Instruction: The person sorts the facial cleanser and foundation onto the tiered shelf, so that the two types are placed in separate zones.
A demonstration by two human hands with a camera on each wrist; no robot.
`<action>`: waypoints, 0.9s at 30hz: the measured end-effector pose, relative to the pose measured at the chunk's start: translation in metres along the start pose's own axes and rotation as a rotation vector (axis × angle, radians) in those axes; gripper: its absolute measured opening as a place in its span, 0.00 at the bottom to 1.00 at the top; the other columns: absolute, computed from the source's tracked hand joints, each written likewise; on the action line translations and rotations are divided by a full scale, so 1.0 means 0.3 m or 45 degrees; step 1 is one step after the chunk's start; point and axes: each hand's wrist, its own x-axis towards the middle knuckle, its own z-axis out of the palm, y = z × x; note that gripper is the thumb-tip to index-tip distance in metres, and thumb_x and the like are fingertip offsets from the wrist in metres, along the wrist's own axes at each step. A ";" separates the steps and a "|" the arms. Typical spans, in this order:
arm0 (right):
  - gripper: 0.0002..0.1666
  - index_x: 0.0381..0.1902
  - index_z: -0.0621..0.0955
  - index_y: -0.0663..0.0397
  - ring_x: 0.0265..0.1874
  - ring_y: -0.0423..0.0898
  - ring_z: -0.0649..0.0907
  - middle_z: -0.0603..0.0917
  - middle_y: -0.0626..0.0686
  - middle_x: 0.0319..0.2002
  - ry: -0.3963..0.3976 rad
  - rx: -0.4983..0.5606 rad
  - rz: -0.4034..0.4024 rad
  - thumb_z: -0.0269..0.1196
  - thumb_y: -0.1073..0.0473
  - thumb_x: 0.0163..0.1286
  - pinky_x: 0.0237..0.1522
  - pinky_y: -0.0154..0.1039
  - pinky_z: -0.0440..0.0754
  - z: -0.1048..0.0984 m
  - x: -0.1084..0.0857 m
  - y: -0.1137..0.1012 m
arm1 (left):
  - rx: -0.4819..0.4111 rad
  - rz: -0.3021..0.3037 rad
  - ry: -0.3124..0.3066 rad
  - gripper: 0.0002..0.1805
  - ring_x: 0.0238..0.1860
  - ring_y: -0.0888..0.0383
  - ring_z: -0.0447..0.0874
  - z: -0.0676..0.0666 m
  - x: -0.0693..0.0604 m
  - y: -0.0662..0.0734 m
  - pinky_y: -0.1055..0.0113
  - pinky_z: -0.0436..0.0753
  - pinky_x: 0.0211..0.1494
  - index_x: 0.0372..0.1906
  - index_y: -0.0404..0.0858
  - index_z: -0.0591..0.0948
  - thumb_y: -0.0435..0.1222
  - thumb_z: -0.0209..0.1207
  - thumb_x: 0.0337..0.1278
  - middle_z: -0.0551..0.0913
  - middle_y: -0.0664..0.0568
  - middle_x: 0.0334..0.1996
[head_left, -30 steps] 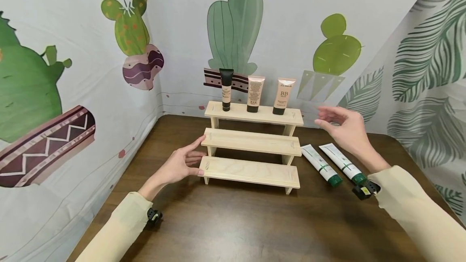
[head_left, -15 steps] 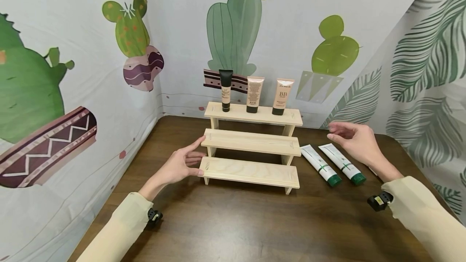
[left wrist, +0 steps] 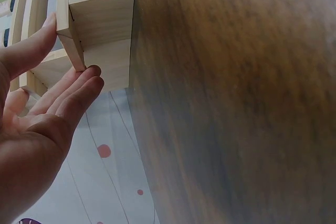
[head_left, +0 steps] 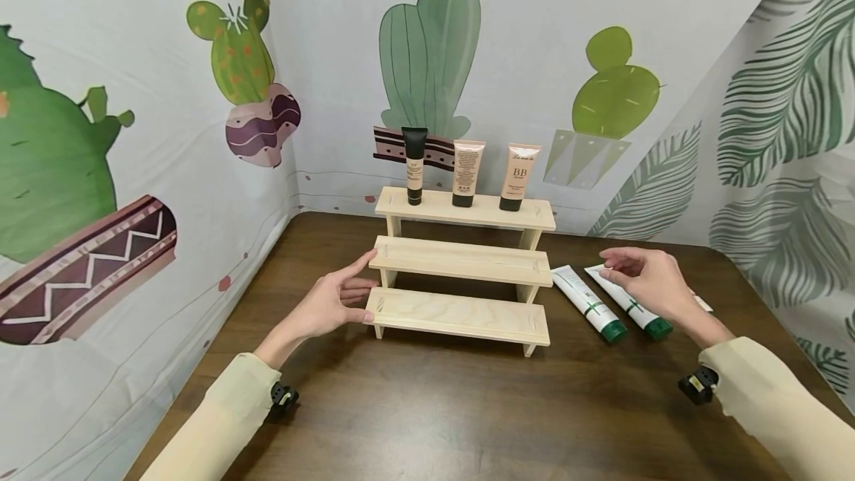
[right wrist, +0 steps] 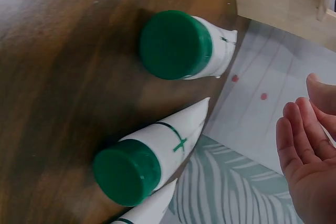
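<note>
A three-step wooden rack (head_left: 461, 258) stands on the table, three beige tubes upright on its top step: one with a black upper part (head_left: 415, 165), one with small print (head_left: 467, 174), one marked BB (head_left: 519, 177). My left hand (head_left: 327, 301) touches the rack's left end, fingers extended; in the left wrist view the hand (left wrist: 42, 108) has its fingertips against the wood. My right hand (head_left: 648, 284), holding nothing, hovers over white tubes with green caps (head_left: 591, 304) (head_left: 657, 328). The right wrist view shows this hand (right wrist: 310, 150) with loosely bent fingers, clear of the tubes (right wrist: 176, 45).
Partly hidden behind my right wrist lies another white tube (head_left: 703, 304), its end also in the right wrist view (right wrist: 152, 205). Behind the brown table (head_left: 414, 407) hangs a cloth printed with cacti and leaves (head_left: 334, 95).
My right hand has moved right and down, from beside the rack's top step to above the lying tubes. The left hand has kept its place on the rack.
</note>
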 end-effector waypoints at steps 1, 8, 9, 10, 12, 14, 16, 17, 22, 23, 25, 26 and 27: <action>0.15 0.51 0.88 0.62 0.30 0.36 0.85 0.90 0.54 0.36 -0.006 -0.002 -0.006 0.74 0.63 0.69 0.26 0.28 0.81 0.003 -0.002 0.006 | 0.001 0.000 0.001 0.61 0.63 0.36 0.82 0.000 0.000 0.000 0.48 0.81 0.67 0.86 0.51 0.58 0.21 0.77 0.49 0.82 0.30 0.60; 0.18 0.52 0.87 0.65 0.30 0.44 0.87 0.90 0.53 0.35 -0.074 -0.032 -0.035 0.76 0.64 0.66 0.28 0.30 0.82 0.026 -0.009 0.036 | -0.003 -0.001 0.007 0.61 0.63 0.37 0.82 0.000 0.001 0.000 0.49 0.81 0.67 0.86 0.51 0.58 0.21 0.77 0.49 0.82 0.31 0.60; 0.18 0.53 0.87 0.66 0.31 0.45 0.87 0.89 0.53 0.35 -0.090 -0.041 -0.035 0.76 0.65 0.66 0.28 0.31 0.82 0.029 -0.010 0.039 | -0.002 -0.003 0.009 0.61 0.63 0.37 0.82 0.001 0.001 0.000 0.49 0.81 0.67 0.86 0.52 0.58 0.21 0.77 0.49 0.82 0.31 0.60; 0.18 0.53 0.87 0.66 0.31 0.46 0.86 0.89 0.53 0.35 -0.105 -0.047 -0.036 0.75 0.66 0.66 0.28 0.31 0.83 0.031 -0.012 0.042 | 0.000 -0.006 0.010 0.61 0.63 0.37 0.82 0.001 0.001 0.000 0.49 0.81 0.68 0.85 0.52 0.58 0.21 0.77 0.49 0.82 0.31 0.60; 0.19 0.53 0.87 0.67 0.31 0.46 0.86 0.89 0.54 0.36 -0.138 -0.051 -0.038 0.75 0.66 0.66 0.28 0.33 0.83 0.037 -0.016 0.048 | 0.006 -0.015 0.009 0.61 0.63 0.37 0.82 0.003 0.000 0.000 0.49 0.81 0.68 0.86 0.52 0.58 0.21 0.77 0.49 0.82 0.31 0.60; 0.19 0.53 0.86 0.68 0.31 0.46 0.86 0.89 0.55 0.37 -0.176 -0.044 -0.038 0.75 0.67 0.66 0.29 0.33 0.83 0.043 -0.017 0.054 | 0.011 -0.024 0.010 0.61 0.63 0.37 0.82 0.004 -0.002 -0.001 0.48 0.81 0.68 0.86 0.53 0.58 0.21 0.77 0.49 0.82 0.31 0.60; 0.18 0.53 0.86 0.68 0.32 0.46 0.87 0.89 0.55 0.37 -0.210 -0.038 -0.036 0.74 0.66 0.66 0.30 0.34 0.84 0.050 -0.016 0.062 | 0.016 -0.029 0.008 0.61 0.63 0.37 0.82 0.004 -0.003 -0.001 0.48 0.81 0.68 0.86 0.53 0.58 0.21 0.77 0.50 0.82 0.31 0.61; 0.18 0.53 0.86 0.68 0.32 0.46 0.87 0.89 0.55 0.38 -0.228 -0.032 -0.029 0.74 0.66 0.67 0.30 0.34 0.84 0.054 -0.015 0.066 | 0.016 -0.029 0.008 0.61 0.63 0.37 0.82 0.004 -0.003 0.000 0.47 0.80 0.68 0.86 0.53 0.58 0.21 0.77 0.50 0.82 0.31 0.61; 0.20 0.53 0.86 0.68 0.36 0.49 0.87 0.88 0.54 0.38 -0.307 -0.022 0.004 0.75 0.65 0.66 0.34 0.35 0.84 0.072 -0.006 0.088 | 0.012 -0.009 0.013 0.61 0.63 0.37 0.82 0.001 0.002 -0.001 0.47 0.80 0.68 0.85 0.52 0.58 0.21 0.77 0.49 0.82 0.31 0.60; 0.20 0.54 0.86 0.69 0.37 0.49 0.87 0.88 0.54 0.39 -0.324 -0.019 0.012 0.76 0.65 0.66 0.34 0.35 0.84 0.075 -0.005 0.091 | 0.012 -0.006 0.013 0.61 0.63 0.37 0.82 0.000 0.002 -0.001 0.48 0.80 0.68 0.85 0.52 0.59 0.21 0.77 0.49 0.82 0.31 0.60; 0.22 0.55 0.85 0.70 0.38 0.51 0.87 0.88 0.55 0.40 -0.361 -0.018 0.023 0.75 0.65 0.66 0.36 0.37 0.85 0.080 -0.002 0.096 | 0.009 -0.004 0.013 0.61 0.63 0.37 0.82 0.000 0.002 -0.001 0.48 0.80 0.68 0.85 0.51 0.59 0.21 0.77 0.49 0.82 0.31 0.60; 0.22 0.56 0.84 0.70 0.39 0.51 0.87 0.88 0.56 0.40 -0.381 -0.018 0.032 0.75 0.65 0.66 0.37 0.38 0.85 0.083 -0.001 0.098 | 0.009 -0.005 0.011 0.61 0.63 0.38 0.82 0.000 0.001 -0.001 0.48 0.80 0.68 0.85 0.51 0.59 0.21 0.77 0.49 0.82 0.31 0.60; 0.23 0.56 0.84 0.71 0.40 0.52 0.87 0.88 0.57 0.41 -0.398 -0.020 0.038 0.75 0.66 0.66 0.38 0.39 0.85 0.085 0.000 0.099 | 0.009 -0.005 0.010 0.61 0.63 0.38 0.82 0.001 0.001 0.000 0.48 0.80 0.68 0.85 0.51 0.59 0.21 0.77 0.49 0.82 0.31 0.60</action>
